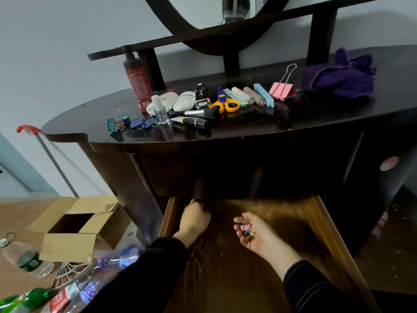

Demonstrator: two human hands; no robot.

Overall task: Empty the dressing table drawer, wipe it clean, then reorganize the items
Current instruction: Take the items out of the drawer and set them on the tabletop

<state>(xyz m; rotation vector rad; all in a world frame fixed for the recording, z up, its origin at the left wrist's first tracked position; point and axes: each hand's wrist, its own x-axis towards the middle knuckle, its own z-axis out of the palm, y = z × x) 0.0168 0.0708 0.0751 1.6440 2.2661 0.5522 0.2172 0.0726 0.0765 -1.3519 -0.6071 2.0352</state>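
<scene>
The wooden drawer (293, 222) is pulled out below the dark dressing table (316, 118). My left hand (195, 219) reaches into the drawer's back left corner, fingers curled under the table's shadow; what it holds is hidden. My right hand (255, 233) lies palm up over the drawer, cupping a few small binder clips (247, 229), pink, yellow and blue. On the tabletop lie small binder clips (126, 124), white bottles (178, 100), makeup brushes (196, 117), yellow scissors (225, 103), pastel sticks (250, 96), a large pink clip (282, 89) and a purple cloth (338, 75).
A red bottle (137, 82) stands at the table's back left, under the oval mirror (214, 10). On the floor to the left are an open cardboard box (76, 227), several plastic bottles (29, 258) and a mop handle (52, 159).
</scene>
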